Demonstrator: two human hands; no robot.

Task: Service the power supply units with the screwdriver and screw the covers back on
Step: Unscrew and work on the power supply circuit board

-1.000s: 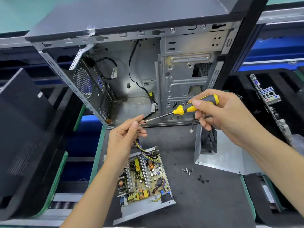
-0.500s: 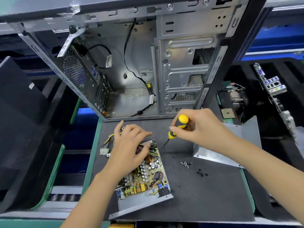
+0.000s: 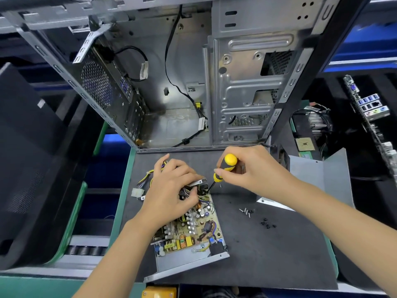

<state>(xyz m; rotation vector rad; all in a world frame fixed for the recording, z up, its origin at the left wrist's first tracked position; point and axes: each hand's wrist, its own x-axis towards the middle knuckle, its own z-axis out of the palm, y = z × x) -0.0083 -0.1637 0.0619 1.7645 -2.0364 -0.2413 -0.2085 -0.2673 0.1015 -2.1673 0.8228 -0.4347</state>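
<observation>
Fingers (image 3: 219,172) round near-upright screwdriver (image 3: 223,168), tip down-left

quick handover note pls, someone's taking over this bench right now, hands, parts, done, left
Left hand presses on the far end of the open power supply unit, steadying it.
Right hand grips the screwdriver, tip down at the unit's far corner.
Cover lies off to the right; loose screws on the mat between them.
Done: unit opened, board exposed.
Left: finish this screw, refit and screw down the cover.
</observation>
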